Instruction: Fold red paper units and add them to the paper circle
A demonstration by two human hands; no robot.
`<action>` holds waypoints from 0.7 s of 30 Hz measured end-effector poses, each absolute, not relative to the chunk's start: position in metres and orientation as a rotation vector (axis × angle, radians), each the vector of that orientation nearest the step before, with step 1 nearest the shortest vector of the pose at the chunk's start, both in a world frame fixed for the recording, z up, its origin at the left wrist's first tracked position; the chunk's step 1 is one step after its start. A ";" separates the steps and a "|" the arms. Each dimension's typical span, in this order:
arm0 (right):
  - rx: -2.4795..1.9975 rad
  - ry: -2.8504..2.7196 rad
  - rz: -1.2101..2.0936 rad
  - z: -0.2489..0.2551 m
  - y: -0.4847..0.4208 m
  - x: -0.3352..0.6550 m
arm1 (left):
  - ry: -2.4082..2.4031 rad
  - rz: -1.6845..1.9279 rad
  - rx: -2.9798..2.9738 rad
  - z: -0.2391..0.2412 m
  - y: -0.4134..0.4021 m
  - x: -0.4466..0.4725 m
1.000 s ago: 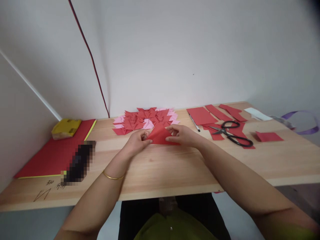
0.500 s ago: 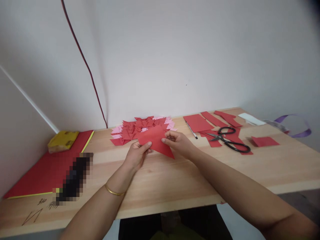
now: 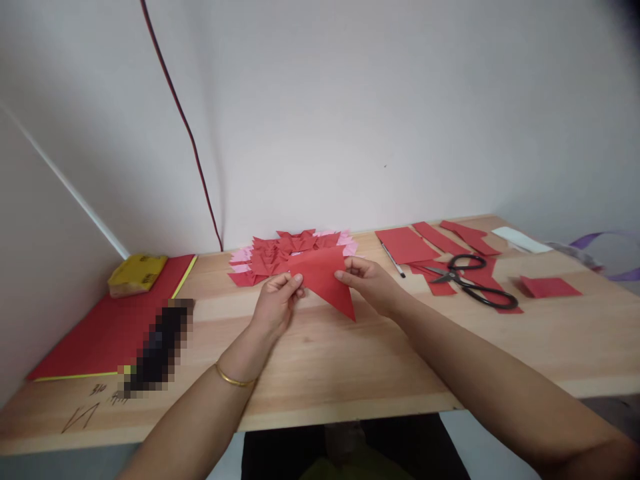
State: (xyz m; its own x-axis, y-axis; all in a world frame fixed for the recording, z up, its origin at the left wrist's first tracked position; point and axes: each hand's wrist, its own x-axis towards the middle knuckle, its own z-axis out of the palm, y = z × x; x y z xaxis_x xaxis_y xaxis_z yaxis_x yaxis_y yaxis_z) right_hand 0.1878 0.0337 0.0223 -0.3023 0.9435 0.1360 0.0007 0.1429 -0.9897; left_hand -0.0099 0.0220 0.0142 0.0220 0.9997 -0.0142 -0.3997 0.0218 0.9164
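Note:
Between my two hands, above the wooden table (image 3: pixel 345 373), is a sheet of red paper (image 3: pixel 325 277), with one pointed corner hanging down towards me. My left hand (image 3: pixel 280 297) pinches its left edge between thumb and fingers. On the right side, my right hand (image 3: pixel 365 280) grips the paper the same way, thumb in front. Just behind the paper lies a cluster of folded red and pink paper pieces (image 3: pixel 267 260), partly hidden by it.
Black-handled scissors (image 3: pixel 457 277) rest on red paper scraps at the right, near a pen (image 3: pixel 393 259) and a folded red paper (image 3: pixel 553 287). At left, a yellow packet (image 3: pixel 137 273) sits on large red sheets (image 3: pixel 90 347). A dark blurred object (image 3: pixel 160 347) lies beside them.
The view has shifted slightly, so the table's things sit a little differently in the frame. Both hands still hold the red paper, which is turned a little, its lower corner pointing more steeply down.

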 end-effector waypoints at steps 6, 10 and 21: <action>-0.844 -1.463 1.403 0.019 0.034 0.186 | 0.879 1.369 0.889 0.015 0.022 -0.011; -0.832 -1.463 1.407 0.019 0.030 0.183 | 0.891 1.329 0.936 0.014 0.020 -0.007; -0.983 -1.431 1.219 0.020 0.036 0.188 | 0.843 1.307 0.862 0.016 0.020 -0.009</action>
State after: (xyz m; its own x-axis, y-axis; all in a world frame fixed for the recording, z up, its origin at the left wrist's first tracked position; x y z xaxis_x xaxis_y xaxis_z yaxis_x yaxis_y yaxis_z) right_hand 0.1877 0.0360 0.0197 -0.1956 0.9659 0.1694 -0.0136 0.1701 -0.9853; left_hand -0.0088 0.0204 0.0157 0.0779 0.9964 -0.0345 -0.4426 0.0655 0.8943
